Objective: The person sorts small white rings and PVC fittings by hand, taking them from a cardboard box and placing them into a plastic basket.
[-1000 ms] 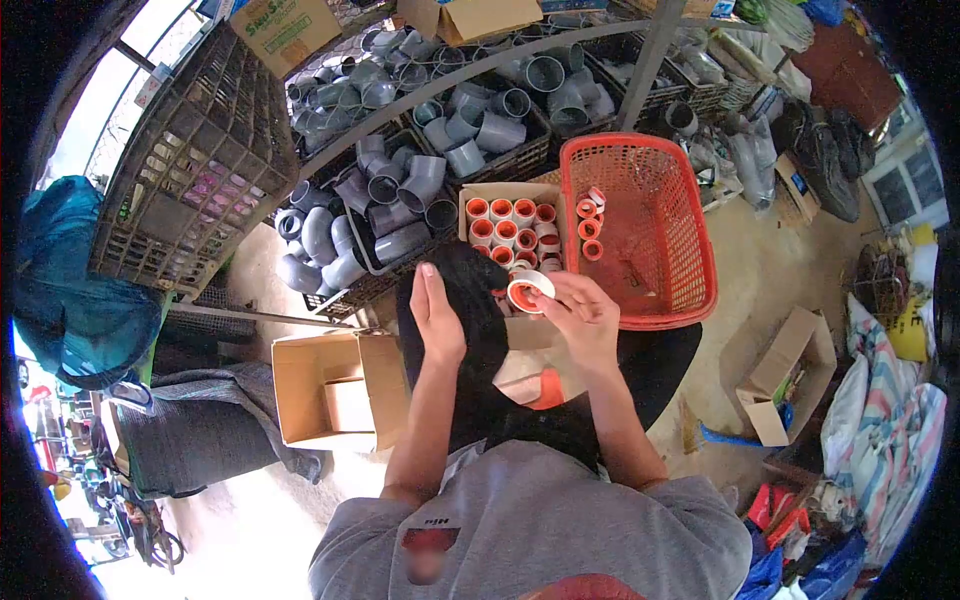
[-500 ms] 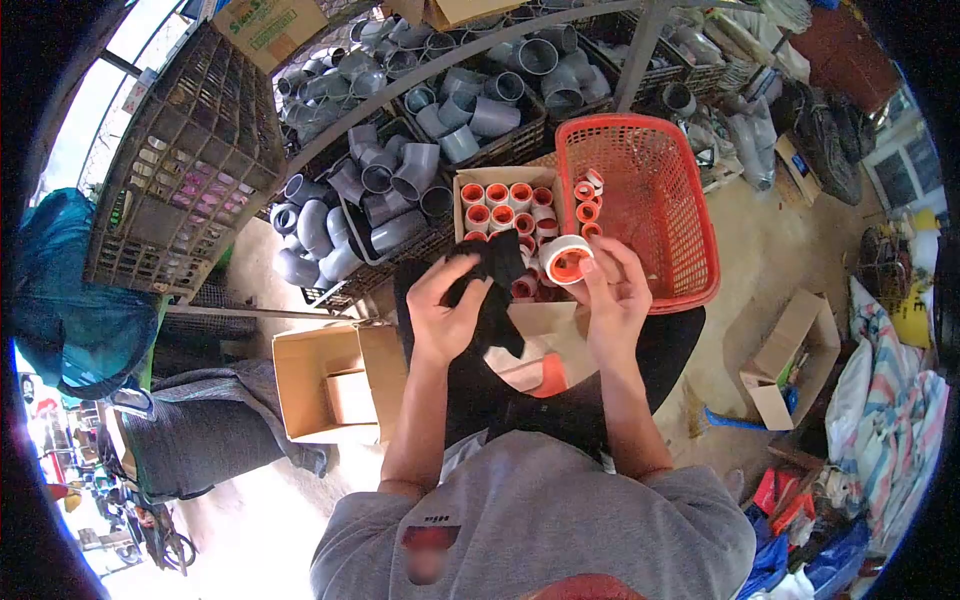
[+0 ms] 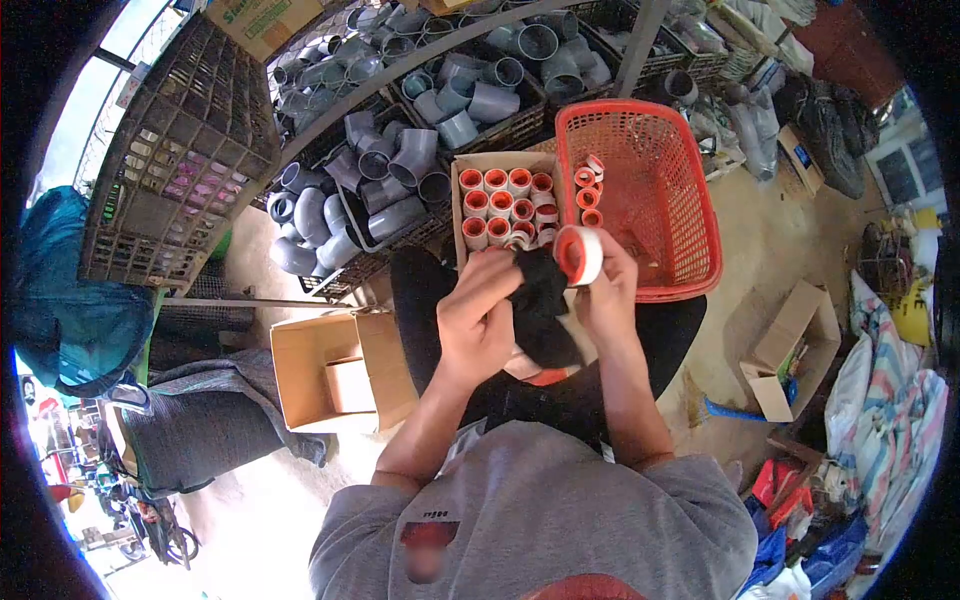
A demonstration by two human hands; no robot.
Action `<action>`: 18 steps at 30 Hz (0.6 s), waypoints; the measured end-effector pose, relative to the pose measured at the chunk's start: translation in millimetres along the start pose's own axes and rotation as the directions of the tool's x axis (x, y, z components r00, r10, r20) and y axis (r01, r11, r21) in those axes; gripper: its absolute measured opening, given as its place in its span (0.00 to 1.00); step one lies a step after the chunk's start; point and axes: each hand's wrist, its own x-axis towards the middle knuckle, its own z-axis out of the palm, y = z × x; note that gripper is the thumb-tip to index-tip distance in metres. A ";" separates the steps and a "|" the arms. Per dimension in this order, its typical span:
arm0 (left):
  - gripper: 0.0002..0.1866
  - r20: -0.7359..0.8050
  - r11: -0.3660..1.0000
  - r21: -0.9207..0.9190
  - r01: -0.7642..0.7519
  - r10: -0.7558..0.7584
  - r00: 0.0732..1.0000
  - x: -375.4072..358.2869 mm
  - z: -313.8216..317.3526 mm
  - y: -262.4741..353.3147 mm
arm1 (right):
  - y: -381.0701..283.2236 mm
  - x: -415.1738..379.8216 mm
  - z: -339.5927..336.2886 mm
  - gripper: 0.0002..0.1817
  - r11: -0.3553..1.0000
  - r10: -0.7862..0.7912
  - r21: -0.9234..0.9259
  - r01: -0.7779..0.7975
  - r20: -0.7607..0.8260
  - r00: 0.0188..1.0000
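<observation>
My left hand (image 3: 475,315) is closed on a black cloth (image 3: 545,305), which hangs between my two hands above my lap. My right hand (image 3: 610,290) grips a white ring-shaped fitting with an orange inside (image 3: 580,256), turned partly on its side, close to the cloth. Beyond my hands stands a cardboard box (image 3: 457,190) of white fittings with orange insides, in rows. To its right is a red plastic basket (image 3: 705,200) with several small white and orange fittings along its left side.
Crates of grey pipe fittings (image 3: 413,158) lie behind on the left. An open cardboard box (image 3: 300,375) sits at my left, another (image 3: 800,340) at the right. A black crate (image 3: 180,150) stands upper left, and a metal bar (image 3: 640,50) rises at the back.
My left hand has moved right and up with the cloth, closing its fingers on it. The fitting in my right hand has been turned so its white outer side faces right.
</observation>
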 end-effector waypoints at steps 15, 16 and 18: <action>0.28 -0.026 0.990 0.133 0.051 -0.048 0.999 -6.2 27.9 -17.6 | -2.4 -4.1 6.7 0.14 0.854 -0.038 -0.506 0.120 0.170 0.985; 0.26 -0.091 0.979 -0.048 0.197 -0.200 0.976 -4.9 31.8 -15.7 | -4.2 -4.9 8.3 0.14 0.853 -0.040 -0.508 0.121 0.168 0.985; 0.22 -0.069 0.935 -0.260 0.240 -0.266 0.962 4.5 30.2 -17.0 | -12.2 -5.9 13.1 0.15 0.686 -0.115 -0.699 0.204 0.173 0.978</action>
